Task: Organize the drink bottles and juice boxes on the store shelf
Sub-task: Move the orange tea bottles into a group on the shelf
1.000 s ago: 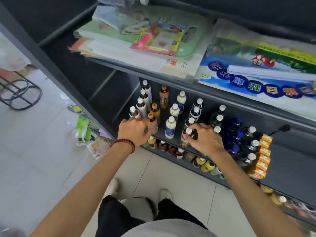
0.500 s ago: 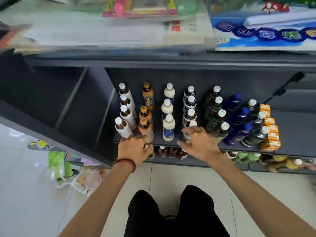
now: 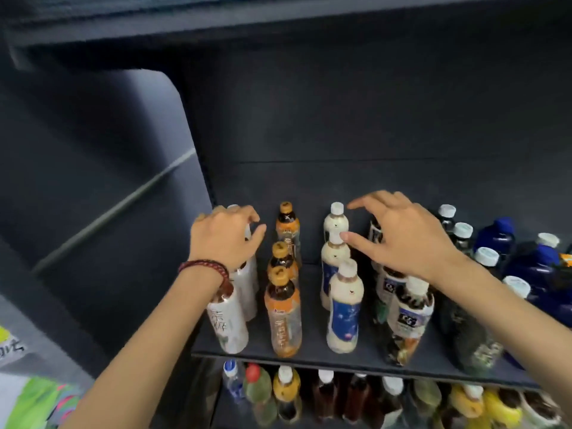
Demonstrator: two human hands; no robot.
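Observation:
Rows of drink bottles stand on the dark shelf (image 3: 309, 348). From the left come white-label tea bottles (image 3: 229, 323), orange-capped tea bottles (image 3: 283, 314), milky bottles with blue labels (image 3: 343, 311), dark white-capped bottles (image 3: 408, 317) and blue bottles (image 3: 532, 267). My left hand (image 3: 226, 236) is at the back of the white-label row, with fingers and thumb curled round a rear bottle's top. My right hand (image 3: 402, 236) hovers over the rear dark bottles with fingers spread, and its thumb tip is by a milky bottle's cap. An orange juice box (image 3: 566, 258) shows at the right edge.
A lower shelf holds more bottles (image 3: 284, 391) in green, yellow and brown. The shelf's side panel (image 3: 139, 181) stands to the left, and the upper shelf's underside (image 3: 278, 32) hangs overhead. Bare shelf lies behind the rows. Green packaging (image 3: 34, 400) lies at the bottom left.
Both hands have moved from the front bottles to the back of the rows. The view has dropped closer to the shelf, so the upper shelf's goods are out of sight.

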